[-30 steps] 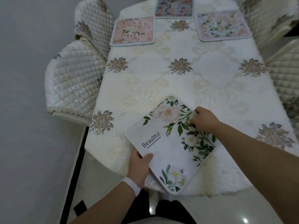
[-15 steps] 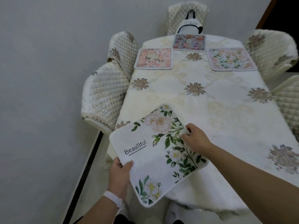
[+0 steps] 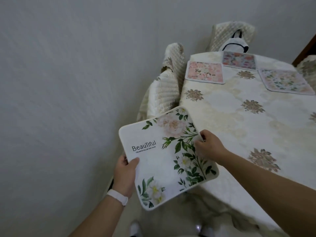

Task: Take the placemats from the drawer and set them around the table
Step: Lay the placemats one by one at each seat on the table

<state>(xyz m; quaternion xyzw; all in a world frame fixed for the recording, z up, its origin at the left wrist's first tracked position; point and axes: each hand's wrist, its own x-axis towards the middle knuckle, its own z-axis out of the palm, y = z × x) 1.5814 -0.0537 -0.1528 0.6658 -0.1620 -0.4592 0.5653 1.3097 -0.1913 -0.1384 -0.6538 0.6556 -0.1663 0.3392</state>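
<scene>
— What stands furthest left?
— A plain grey wall [image 3: 59, 100]. Next comes the person's left hand [image 3: 124, 175], a white band [image 3: 118, 199] on its wrist. It grips the left edge of a placemat [image 3: 153, 166], thumb on top and fingers underneath.
— Any writing on it?
— "Beautiful" in black letters, with a smaller line below that is too fine to read surely. Pale flowers and green leaves run along its top, right and lower sides.
— Where is it?
— Held up, tilted, at the near left corner of the desk [image 3: 282, 127]. Whether it touches there cannot be told. The right hand [image 3: 208, 146] pinches its right edge with curled fingers.
— And the room beyond?
— Two chairs [image 3: 164, 93] in quilted cream covers stand between the wall and the desk's left side. A cream cloth [image 3: 222, 103] with brown flower motifs covers the desk. At the far end lie a pink placemat [image 3: 205, 72], a dark flowered placemat [image 3: 239, 62] and, furthest right, a pale leafy placemat [image 3: 285, 81]. Behind them a white bag [image 3: 233, 44] with dark handles sits on another quilted chair [image 3: 222, 33].
</scene>
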